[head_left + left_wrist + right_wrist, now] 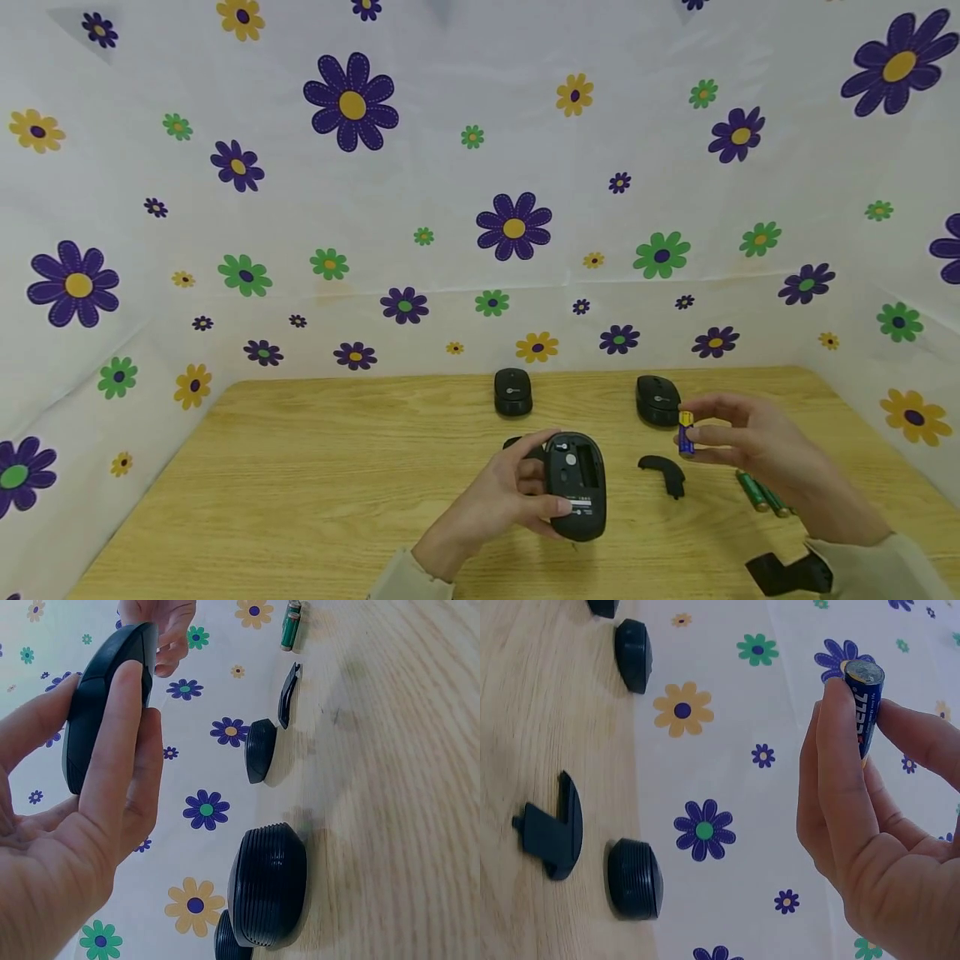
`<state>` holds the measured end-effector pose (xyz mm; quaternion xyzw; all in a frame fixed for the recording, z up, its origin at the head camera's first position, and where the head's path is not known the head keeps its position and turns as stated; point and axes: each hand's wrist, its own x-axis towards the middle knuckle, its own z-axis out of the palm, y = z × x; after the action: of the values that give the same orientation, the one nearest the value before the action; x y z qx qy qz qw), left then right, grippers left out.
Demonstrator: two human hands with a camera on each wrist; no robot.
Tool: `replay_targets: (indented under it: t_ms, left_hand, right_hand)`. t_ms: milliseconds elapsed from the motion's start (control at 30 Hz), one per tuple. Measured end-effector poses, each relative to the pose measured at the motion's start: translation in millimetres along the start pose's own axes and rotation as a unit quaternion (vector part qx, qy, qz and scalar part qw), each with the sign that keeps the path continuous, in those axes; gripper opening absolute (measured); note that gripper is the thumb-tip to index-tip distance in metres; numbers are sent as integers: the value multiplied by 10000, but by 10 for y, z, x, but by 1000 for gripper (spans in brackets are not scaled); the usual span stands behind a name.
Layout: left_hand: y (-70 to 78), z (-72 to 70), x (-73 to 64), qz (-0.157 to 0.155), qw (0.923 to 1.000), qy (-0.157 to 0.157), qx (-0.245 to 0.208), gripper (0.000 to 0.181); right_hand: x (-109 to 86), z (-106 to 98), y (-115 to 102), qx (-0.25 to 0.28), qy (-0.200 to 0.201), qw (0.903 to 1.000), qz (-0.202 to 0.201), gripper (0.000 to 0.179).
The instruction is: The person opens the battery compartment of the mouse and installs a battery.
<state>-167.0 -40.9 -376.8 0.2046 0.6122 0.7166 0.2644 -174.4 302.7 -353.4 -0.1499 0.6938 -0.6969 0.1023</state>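
Observation:
My left hand (491, 504) holds a black computer mouse (577, 512) by its sides, underside turned up to the head camera, with the thumb across its label. An uncovered battery slot (591, 465) shows in that underside, dark inside. To the right, above the table, my right hand (765, 450) pinches a blue and yellow battery (686, 433) between thumb and fingertips. The right wrist view shows this battery (867, 705) nearly upright, its flat silver end on top. A gap separates the battery from the mouse.
Two black mice, one at centre back (513, 392) and one at right back (658, 404), stand on the wooden table (322, 475). Another mouse (268, 885) is partly hidden behind my left hand. A black curved cover (666, 473), green batteries (752, 492) and a black piece (780, 575) lie at right.

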Motion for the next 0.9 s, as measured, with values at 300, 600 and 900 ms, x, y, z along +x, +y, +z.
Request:
replay_targets:
  t_ms: [300, 600, 900]
  left_hand:
    - [-6, 2, 0, -25, 10000, 47, 22, 76]
    - [-7, 10, 13, -73, 9999, 90, 30, 77]
    - [-5, 16, 26, -104, 9999, 96, 57, 77]
  right_hand:
    - [65, 192, -29, -217, 111, 9997, -60, 32]
    - [136, 340, -73, -404, -37, 9992, -68, 27]
    - [184, 438, -106, -456, -175, 9988, -40, 23]
